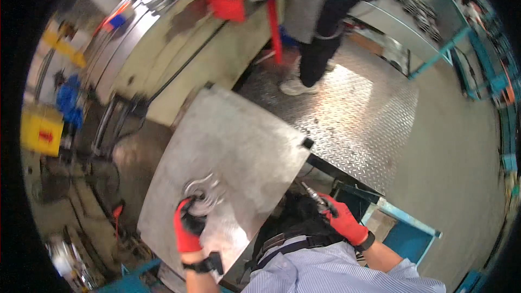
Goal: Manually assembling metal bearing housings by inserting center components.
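Note:
My left hand, in a red and black glove, is at the near edge of a shiny metal part with rounded, ring-like outlines. The part lies on a grey metal tabletop, and my fingers are closed at its rim; motion blur softens its shape. My right hand, gloved the same way, is wrapped round a slim hand tool with a narrow metal front end. It holds the tool off the table's right edge, pointing up and left, apart from the part. My palm hides the tool's rear.
A person in dark trousers stands beyond the table on a tread-plate platform. A red machine stands at the far side. Blue-framed shelving is at right, a blue bin near my right arm, a yellow box at left.

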Available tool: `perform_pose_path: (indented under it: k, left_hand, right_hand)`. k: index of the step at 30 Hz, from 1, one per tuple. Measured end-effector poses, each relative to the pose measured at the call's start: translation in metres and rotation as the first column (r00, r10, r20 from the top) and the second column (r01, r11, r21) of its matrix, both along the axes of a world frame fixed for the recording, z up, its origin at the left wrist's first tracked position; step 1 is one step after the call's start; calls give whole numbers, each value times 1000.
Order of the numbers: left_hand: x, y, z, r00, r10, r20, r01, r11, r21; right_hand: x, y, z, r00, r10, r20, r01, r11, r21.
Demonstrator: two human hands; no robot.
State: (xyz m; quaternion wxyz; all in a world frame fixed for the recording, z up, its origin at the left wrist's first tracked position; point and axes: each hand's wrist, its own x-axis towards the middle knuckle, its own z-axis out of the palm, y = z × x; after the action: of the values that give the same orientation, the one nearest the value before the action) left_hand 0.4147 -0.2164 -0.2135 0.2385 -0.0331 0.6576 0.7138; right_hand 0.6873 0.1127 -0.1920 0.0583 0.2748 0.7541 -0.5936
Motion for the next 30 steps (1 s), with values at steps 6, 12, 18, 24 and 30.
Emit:
perform_pose_path:
  k: [6,12,18,24,30]
  left_hand:
    - [6,-25,-129,925,6,380,-286,672,684]
    - [62,23,-126,817,177,548,-527,615,587]
    - [78,-14,-88,910,-109,401,154,985,-82]
    - [40,-18,-102,835,-436,-335,42,658,-752]
    - [26,-3,-119,770,-538,-342,57,593,-803]
  right_hand:
    - [-20,-67,9,993,57,-99,-55,998,23]
    - [6,-111,13,993,41,-110,-38,999,29]
    - [30,-140,2,979,-82,-189,107,986,130]
    - [39,-168,16,971,-161,-176,176,982,72]
    - [46,-201,14,941,-244,-234,272,958,95]
